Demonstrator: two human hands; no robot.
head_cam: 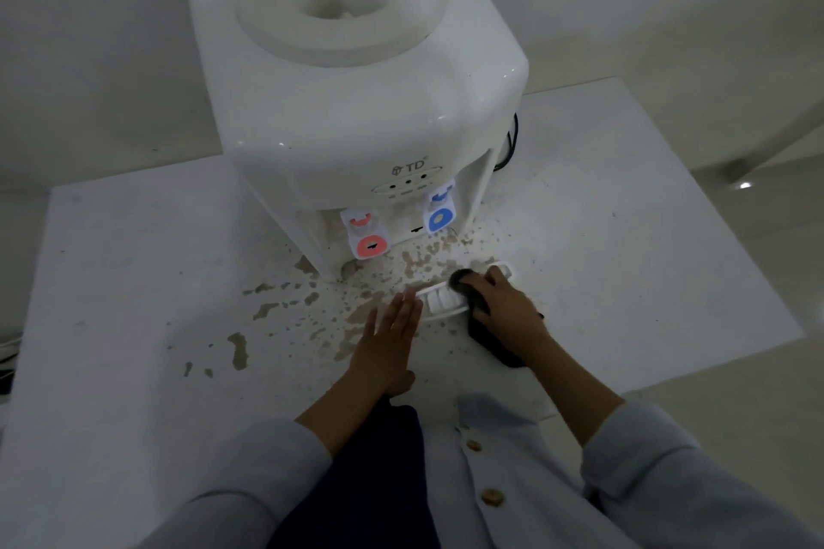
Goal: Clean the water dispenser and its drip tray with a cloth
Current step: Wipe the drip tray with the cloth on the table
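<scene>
— What did your right hand (508,308) have hold of?

— Your right grip was curled over a dark, crumpled cloth (479,308), pressing it down on the white slotted plastic drip tray (441,299). One end of the cloth showed beyond your fingertips on the tray; the other end trailed out under your wrist onto the counter.

— And the left?

— Your left hand (392,334) held nothing. Its fingers were straight and close together, and the fingertips (412,299) touched the left end of the tray, with the palm flat toward the counter.

— Where was the tray itself?

— It lay off the machine, on the white speckled stone counter (624,236), just in front of and to the right of the white plastic countertop water dispenser (356,103), tilted slantwise to the counter's edge.

— What about the dispenser?

— It stood upright near the back of the counter, with its round bottle well open on top. You had a red tap (368,236) on the left and a blue tap (441,214) on the right facing you. A black cable (512,143) ran behind its right side.

— And the counter around it?

— Brownish splashes and patches (276,308) were spread in front of the dispenser's base, reaching left of your left hand and under the tray. Your grey buttoned sleeves (646,450) filled the bottom of the view.
</scene>
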